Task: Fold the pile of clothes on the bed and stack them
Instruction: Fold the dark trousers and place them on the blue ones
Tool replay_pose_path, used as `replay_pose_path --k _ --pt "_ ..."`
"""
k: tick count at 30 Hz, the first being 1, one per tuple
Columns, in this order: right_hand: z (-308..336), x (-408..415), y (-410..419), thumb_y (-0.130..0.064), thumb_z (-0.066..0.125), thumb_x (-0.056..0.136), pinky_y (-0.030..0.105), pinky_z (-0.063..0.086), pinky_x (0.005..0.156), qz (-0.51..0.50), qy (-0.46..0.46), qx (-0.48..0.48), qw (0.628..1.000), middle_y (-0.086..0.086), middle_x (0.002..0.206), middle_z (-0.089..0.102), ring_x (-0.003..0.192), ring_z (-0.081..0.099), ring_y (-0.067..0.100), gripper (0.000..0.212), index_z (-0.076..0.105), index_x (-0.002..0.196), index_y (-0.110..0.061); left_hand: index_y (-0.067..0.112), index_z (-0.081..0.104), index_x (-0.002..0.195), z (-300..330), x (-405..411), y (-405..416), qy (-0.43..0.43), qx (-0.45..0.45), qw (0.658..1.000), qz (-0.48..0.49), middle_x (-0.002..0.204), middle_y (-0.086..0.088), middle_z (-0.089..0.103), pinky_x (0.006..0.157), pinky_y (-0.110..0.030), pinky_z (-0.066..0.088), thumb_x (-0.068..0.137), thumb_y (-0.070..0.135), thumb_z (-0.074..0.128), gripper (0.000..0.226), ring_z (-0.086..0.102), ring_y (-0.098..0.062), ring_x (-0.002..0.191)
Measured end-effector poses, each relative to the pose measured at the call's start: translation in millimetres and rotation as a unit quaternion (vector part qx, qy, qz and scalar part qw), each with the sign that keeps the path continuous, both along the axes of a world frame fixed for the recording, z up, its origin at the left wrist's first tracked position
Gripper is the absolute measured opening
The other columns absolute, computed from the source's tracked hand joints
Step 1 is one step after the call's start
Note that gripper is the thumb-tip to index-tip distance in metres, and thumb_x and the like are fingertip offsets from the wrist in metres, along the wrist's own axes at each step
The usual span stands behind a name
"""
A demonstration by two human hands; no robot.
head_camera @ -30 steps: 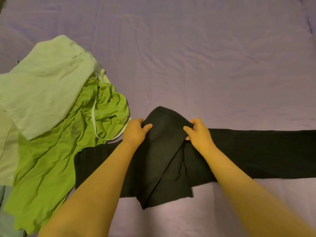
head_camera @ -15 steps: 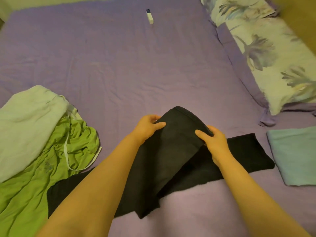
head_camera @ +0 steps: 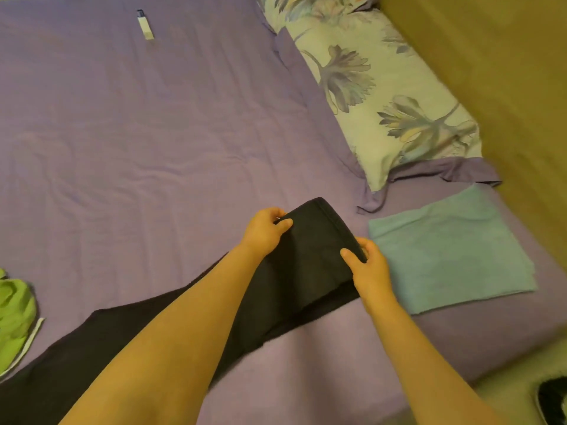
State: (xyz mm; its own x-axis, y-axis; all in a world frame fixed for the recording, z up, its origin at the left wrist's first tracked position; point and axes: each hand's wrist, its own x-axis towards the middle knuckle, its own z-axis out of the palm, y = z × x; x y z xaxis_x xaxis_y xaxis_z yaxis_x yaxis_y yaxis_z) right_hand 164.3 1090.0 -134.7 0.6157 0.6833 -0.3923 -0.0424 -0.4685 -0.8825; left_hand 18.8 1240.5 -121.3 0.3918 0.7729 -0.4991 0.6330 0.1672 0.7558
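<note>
A long black garment (head_camera: 310,265) lies across the purple bed sheet (head_camera: 153,133), one end doubled over toward the right. My left hand (head_camera: 265,230) pinches the far corner of that raised end. Gripping the near corner of the same end is my right hand (head_camera: 368,268). Just right of my hands a folded light blue cloth (head_camera: 454,250) lies flat on the sheet. A bright green garment (head_camera: 13,314) with a white drawstring shows at the left edge, mostly out of frame.
A floral pillow (head_camera: 377,87) runs along the right side of the bed beside a yellowish wall (head_camera: 506,87). A small white device (head_camera: 144,24) lies far up the sheet. The bed's near right corner and floor (head_camera: 506,394) show at bottom right.
Both hands have carried the folded end of the black garment rightward toward the blue cloth. The view swung right, so the green pile slid mostly out of frame.
</note>
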Motion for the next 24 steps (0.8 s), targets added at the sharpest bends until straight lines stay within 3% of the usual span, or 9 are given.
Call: replay_pose_path --k 3,6,10,15,17,20,22,24 --pt "-25 38 -16 -0.011 0.060 0.091 0.033 0.053 0.080 -0.023 0.029 -0.030 0.999 0.001 0.103 0.065 0.091 0.063 0.014 0.017 0.059 0.098 -0.027 0.006 0.061 0.118 -26 44 -8 0.042 -0.004 0.998 -0.045 0.119 -0.011 0.063 0.092 -0.034 0.043 0.097 0.022 0.053 0.028 0.057 -0.027 0.111" --pt "-49 58 -28 -0.012 0.057 0.094 0.042 0.052 0.089 -0.015 0.046 -0.069 0.996 0.007 0.109 0.065 0.100 0.062 0.023 0.013 0.060 0.104 -0.020 0.007 0.061 0.119 -48 67 -13 0.072 -0.008 0.995 -0.070 0.119 -0.011 0.063 0.092 -0.034 0.044 0.098 0.020 0.051 0.027 0.057 -0.028 0.110" --pt "-81 78 -34 -0.009 0.059 0.092 0.029 0.045 0.090 0.033 0.004 -0.129 0.991 0.013 0.119 0.062 0.109 0.057 0.021 0.029 0.058 0.121 -0.003 0.009 0.061 0.117 -81 89 -18 0.121 -0.005 0.990 -0.077 0.116 -0.012 0.064 0.086 -0.034 0.045 0.098 0.021 0.050 0.025 0.058 -0.028 0.104" --pt "-98 83 -33 -0.015 0.057 0.094 0.033 0.047 0.089 0.122 -0.102 -0.192 0.968 0.013 0.120 0.062 0.110 0.059 0.028 0.034 0.055 0.127 -0.006 0.015 0.062 0.122 -110 95 -22 0.156 0.012 0.984 -0.083 0.118 -0.009 0.064 0.094 -0.041 0.048 0.098 0.024 0.051 0.028 0.059 -0.029 0.106" --pt "-97 78 -30 -0.016 0.059 0.092 0.035 0.045 0.088 0.176 -0.225 -0.216 0.933 0.011 0.123 0.058 0.113 0.055 0.029 0.039 0.052 0.130 -0.010 0.019 0.062 0.122 -117 96 -23 0.173 0.026 0.980 -0.092 0.119 -0.007 0.065 0.093 -0.041 0.049 0.098 0.026 0.051 0.027 0.059 -0.029 0.107" --pt "-93 65 -26 -0.008 0.077 0.071 0.042 0.049 0.088 0.256 -0.460 -0.179 0.831 0.014 0.124 0.059 0.117 0.055 0.033 0.057 0.059 0.125 -0.010 0.021 0.062 0.122 -122 97 -27 0.199 0.069 0.971 -0.110 0.121 -0.008 0.063 0.093 -0.043 0.048 0.097 0.026 0.052 0.028 0.056 -0.030 0.110" --pt "-94 54 -21 -0.008 0.081 0.064 0.044 0.050 0.089 0.316 -0.507 -0.130 0.792 0.016 0.130 0.058 0.122 0.054 0.035 0.064 0.061 0.125 -0.011 0.022 0.057 0.128 -121 96 -35 0.213 0.112 0.964 -0.117 0.129 -0.008 0.056 0.099 -0.043 0.043 0.096 0.024 0.054 0.033 0.047 -0.030 0.120" --pt "-101 47 -20 -0.016 0.073 0.077 0.048 0.040 0.102 0.428 -0.483 -0.139 0.751 0.015 0.147 0.041 0.137 0.036 0.034 0.066 0.049 0.138 -0.018 0.022 0.048 0.135 -118 91 -50 0.223 0.161 0.956 -0.105 0.136 -0.008 0.046 0.105 -0.041 0.036 0.093 0.021 0.056 0.043 0.037 -0.029 0.128"
